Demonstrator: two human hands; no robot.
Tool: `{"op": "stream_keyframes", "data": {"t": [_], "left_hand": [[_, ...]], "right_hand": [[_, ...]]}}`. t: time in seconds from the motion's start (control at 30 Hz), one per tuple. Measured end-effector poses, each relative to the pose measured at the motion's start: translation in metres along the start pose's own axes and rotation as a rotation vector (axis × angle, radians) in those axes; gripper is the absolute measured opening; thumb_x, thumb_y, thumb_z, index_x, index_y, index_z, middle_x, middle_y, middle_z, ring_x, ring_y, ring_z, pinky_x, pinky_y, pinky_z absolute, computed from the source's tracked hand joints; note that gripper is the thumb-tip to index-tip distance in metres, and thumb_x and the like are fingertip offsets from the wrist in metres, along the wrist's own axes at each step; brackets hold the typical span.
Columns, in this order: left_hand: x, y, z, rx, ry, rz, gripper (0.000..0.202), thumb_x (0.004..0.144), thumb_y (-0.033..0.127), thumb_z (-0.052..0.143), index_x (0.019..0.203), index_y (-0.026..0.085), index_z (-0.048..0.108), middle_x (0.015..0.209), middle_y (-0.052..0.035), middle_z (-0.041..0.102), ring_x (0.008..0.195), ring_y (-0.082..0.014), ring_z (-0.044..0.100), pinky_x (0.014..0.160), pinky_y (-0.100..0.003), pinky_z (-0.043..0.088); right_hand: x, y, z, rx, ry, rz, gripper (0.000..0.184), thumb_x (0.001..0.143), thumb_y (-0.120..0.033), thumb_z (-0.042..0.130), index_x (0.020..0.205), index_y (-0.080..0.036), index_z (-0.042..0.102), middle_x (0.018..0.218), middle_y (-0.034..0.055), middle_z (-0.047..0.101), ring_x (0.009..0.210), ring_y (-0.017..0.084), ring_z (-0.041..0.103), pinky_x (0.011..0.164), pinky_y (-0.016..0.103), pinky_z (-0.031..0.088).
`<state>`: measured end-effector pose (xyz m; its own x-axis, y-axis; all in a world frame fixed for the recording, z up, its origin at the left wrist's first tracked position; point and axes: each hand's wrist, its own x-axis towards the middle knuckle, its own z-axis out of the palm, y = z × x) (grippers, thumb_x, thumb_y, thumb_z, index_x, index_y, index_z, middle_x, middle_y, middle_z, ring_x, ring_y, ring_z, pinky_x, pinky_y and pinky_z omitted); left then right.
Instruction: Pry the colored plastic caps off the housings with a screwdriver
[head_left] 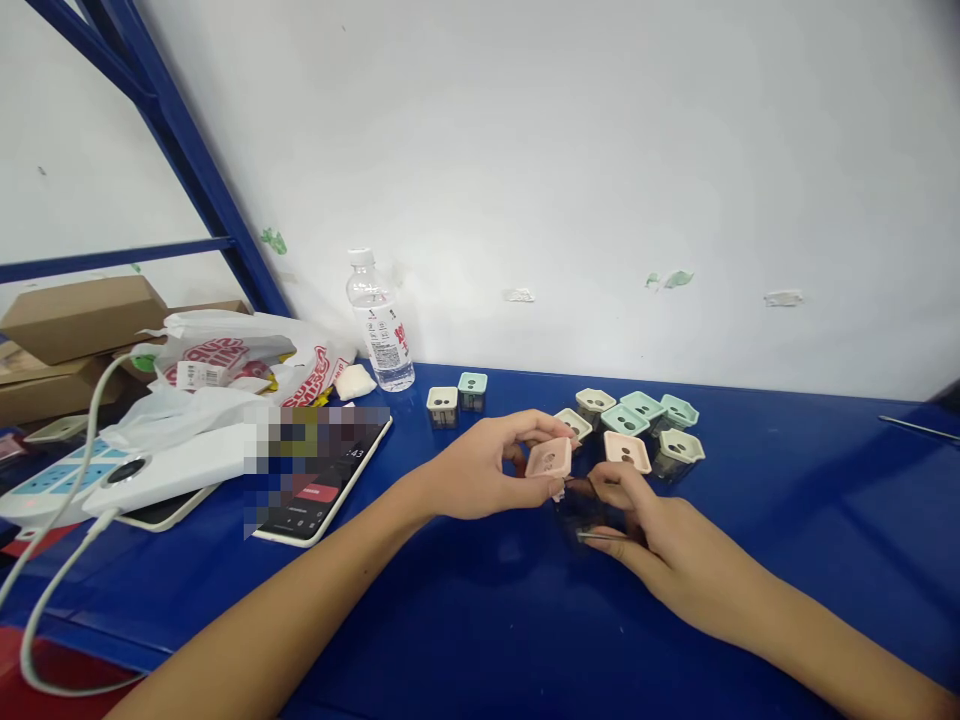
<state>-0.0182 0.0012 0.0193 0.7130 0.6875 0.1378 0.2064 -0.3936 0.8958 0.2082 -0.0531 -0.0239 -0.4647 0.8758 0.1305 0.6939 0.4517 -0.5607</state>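
Between thumb and fingers, my left hand (495,465) grips the pink top of a pencil sharpener (549,458), which has two holes in it. Close by on the right, my right hand (652,535) is closed around a smoky see-through sharpener container (574,510), held just below the pink top. Whether the two parts touch, I cannot tell. Behind my hands stand several two-hole sharpeners, among them a pink one (627,453), a mint one (626,420) and a cream one (678,452). Another cream sharpener (442,405) and a mint one (472,389) stand apart, further left.
A water bottle (381,325) stands against the wall. On the left lie a phone (330,480), a white power bank (172,470) with a cable, a power strip (56,485), plastic bags (225,345) and cardboard boxes (82,315). A thin metal rod (919,428) lies far right.
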Motion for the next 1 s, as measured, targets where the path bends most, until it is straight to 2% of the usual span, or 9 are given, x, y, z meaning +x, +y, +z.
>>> {"op": "stream_keyframes", "data": {"t": [0.13, 0.23, 0.33, 0.43, 0.5, 0.6, 0.7, 0.77, 1.0], "left_hand": [[0.002, -0.002, -0.002, -0.082, -0.048, 0.001, 0.047, 0.078, 0.022, 0.070, 0.122, 0.016, 0.054, 0.110, -0.0082, 0.061, 0.101, -0.0180, 0.059, 0.091, -0.033, 0.046], [0.002, -0.005, -0.002, -0.148, -0.067, 0.006, 0.050, 0.076, 0.021, 0.073, 0.123, 0.017, 0.054, 0.108, -0.0075, 0.060, 0.102, -0.0182, 0.059, 0.092, -0.034, 0.045], [0.002, -0.007, -0.001, -0.208, -0.071, 0.001, 0.051, 0.075, 0.018, 0.073, 0.122, 0.017, 0.054, 0.108, -0.0076, 0.060, 0.102, -0.0183, 0.058, 0.093, -0.035, 0.045], [0.002, -0.007, -0.001, -0.242, -0.077, -0.008, 0.051, 0.075, 0.015, 0.073, 0.122, 0.017, 0.056, 0.110, -0.0076, 0.060, 0.104, -0.0183, 0.058, 0.095, -0.034, 0.043], [0.001, -0.008, 0.000, -0.269, -0.089, -0.011, 0.051, 0.074, 0.015, 0.074, 0.122, 0.017, 0.057, 0.110, -0.0075, 0.060, 0.104, -0.0181, 0.058, 0.096, -0.034, 0.043], [0.001, -0.009, -0.001, -0.320, -0.105, -0.016, 0.051, 0.074, 0.013, 0.074, 0.122, 0.017, 0.056, 0.108, -0.0071, 0.061, 0.103, -0.0168, 0.058, 0.095, -0.033, 0.043], [0.001, -0.009, -0.003, -0.353, -0.113, 0.003, 0.051, 0.074, 0.009, 0.073, 0.121, 0.017, 0.057, 0.107, -0.0062, 0.061, 0.101, -0.0150, 0.058, 0.094, -0.031, 0.043], [0.001, -0.008, -0.003, -0.361, -0.114, 0.021, 0.050, 0.074, 0.008, 0.072, 0.121, 0.018, 0.058, 0.107, -0.0057, 0.062, 0.100, -0.0145, 0.058, 0.094, -0.031, 0.043], [0.002, -0.008, -0.002, -0.354, -0.122, 0.008, 0.052, 0.074, 0.008, 0.073, 0.123, 0.018, 0.059, 0.110, -0.0073, 0.063, 0.102, -0.0154, 0.059, 0.092, -0.030, 0.044]], "right_hand": [[0.000, -0.004, 0.005, -0.103, -0.024, 0.000, 0.041, 0.095, -0.040, 0.049, 0.128, -0.026, 0.029, 0.115, 0.0044, 0.068, 0.073, 0.019, 0.068, 0.058, 0.029, 0.045], [-0.001, -0.005, 0.004, -0.169, -0.019, 0.034, 0.055, 0.089, -0.049, 0.058, 0.131, -0.026, 0.034, 0.084, -0.0002, 0.070, 0.065, 0.020, 0.066, 0.050, 0.027, 0.040], [-0.005, -0.002, 0.000, -0.208, 0.118, 0.069, 0.069, 0.078, -0.056, 0.068, 0.132, -0.025, 0.039, 0.063, -0.0056, 0.059, 0.046, 0.016, 0.056, 0.046, 0.026, 0.038], [-0.009, 0.000, -0.006, -0.287, 0.309, 0.012, 0.062, 0.071, -0.062, 0.071, 0.117, -0.025, 0.049, 0.071, -0.0025, 0.061, 0.041, 0.012, 0.048, 0.042, 0.026, 0.037], [-0.010, 0.000, -0.010, -0.285, 0.339, -0.046, 0.046, 0.082, -0.061, 0.060, 0.110, -0.025, 0.052, 0.077, -0.0003, 0.063, 0.045, 0.012, 0.051, 0.043, 0.025, 0.039], [-0.009, -0.002, -0.017, -0.233, 0.326, -0.125, 0.022, 0.099, -0.041, 0.039, 0.108, -0.026, 0.053, 0.087, 0.0008, 0.064, 0.066, 0.013, 0.062, 0.057, 0.024, 0.049], [-0.008, -0.002, -0.022, -0.229, 0.319, -0.229, 0.021, 0.101, -0.031, 0.036, 0.098, -0.025, 0.057, 0.090, 0.0004, 0.065, 0.080, 0.013, 0.063, 0.069, 0.024, 0.050], [-0.008, -0.001, -0.023, -0.266, 0.294, -0.255, 0.024, 0.101, -0.029, 0.037, 0.090, -0.024, 0.058, 0.081, -0.0009, 0.065, 0.072, 0.013, 0.063, 0.062, 0.024, 0.049], [-0.010, 0.003, -0.020, -0.371, 0.276, -0.292, 0.025, 0.100, -0.027, 0.040, 0.106, -0.023, 0.064, 0.079, -0.0026, 0.071, 0.064, 0.014, 0.068, 0.052, 0.025, 0.048]]}}
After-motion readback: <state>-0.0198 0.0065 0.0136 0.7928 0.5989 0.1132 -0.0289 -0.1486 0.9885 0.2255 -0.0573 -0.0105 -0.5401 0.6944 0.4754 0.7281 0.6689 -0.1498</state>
